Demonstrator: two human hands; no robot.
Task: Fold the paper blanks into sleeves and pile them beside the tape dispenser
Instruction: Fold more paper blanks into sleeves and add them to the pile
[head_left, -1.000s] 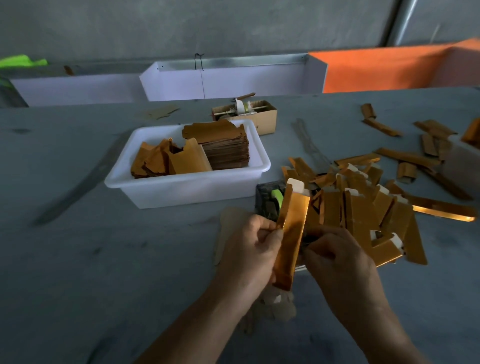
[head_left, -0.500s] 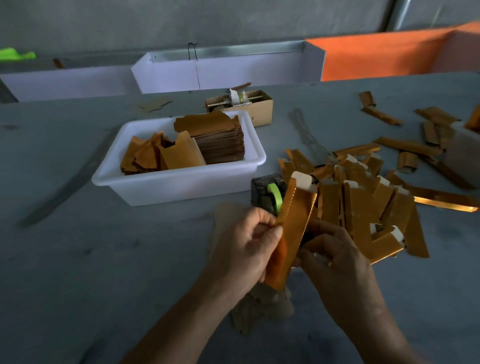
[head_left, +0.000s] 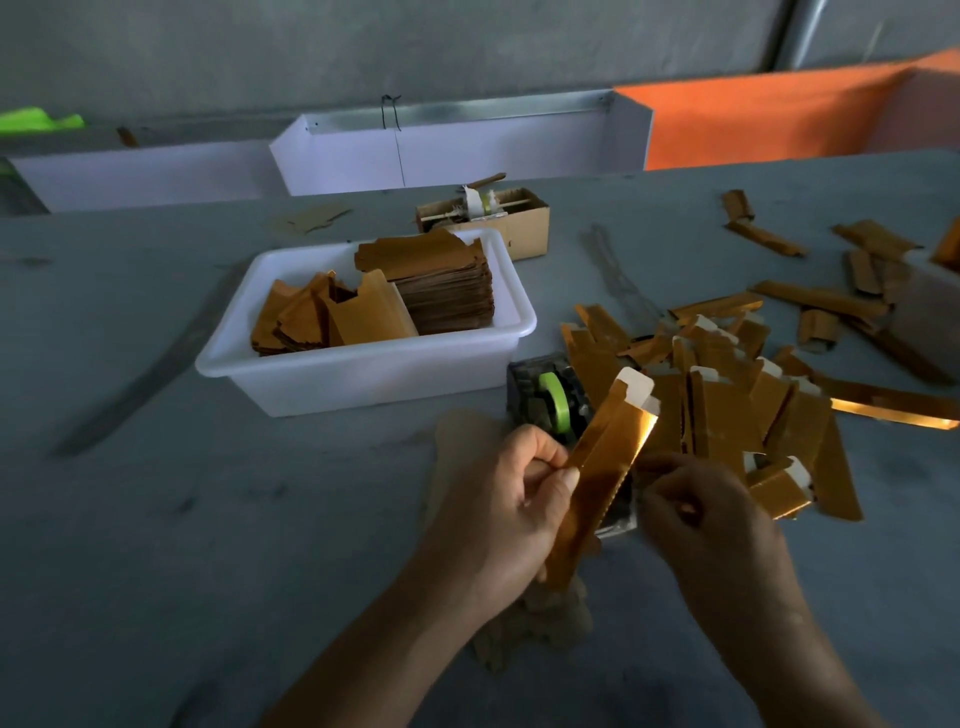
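My left hand (head_left: 511, 506) pinches a long gold folded sleeve (head_left: 602, 467) along its left edge; the sleeve stands tilted, white flap at the top. My right hand (head_left: 711, 512) is right of it, fingers curled near the sleeve's lower edge and the dispenser's front; what they hold is unclear. The dark tape dispenser (head_left: 545, 400) with a green roll sits just behind the sleeve. A pile of folded gold sleeves (head_left: 727, 405) lies to its right. Flat paper blanks (head_left: 441, 286) are stacked in a white tub (head_left: 363, 374).
A small cardboard box (head_left: 519, 223) with tools stands behind the tub. Loose gold strips (head_left: 821, 296) are scattered at the far right. White trays (head_left: 457, 150) and an orange panel (head_left: 769, 114) line the back. Brown scraps (head_left: 540, 618) lie under my wrists.
The sleeve has tilted further to the right and its upper face catches light. My right hand has shifted slightly right, away from the sleeve's lower part. The view moved closer.
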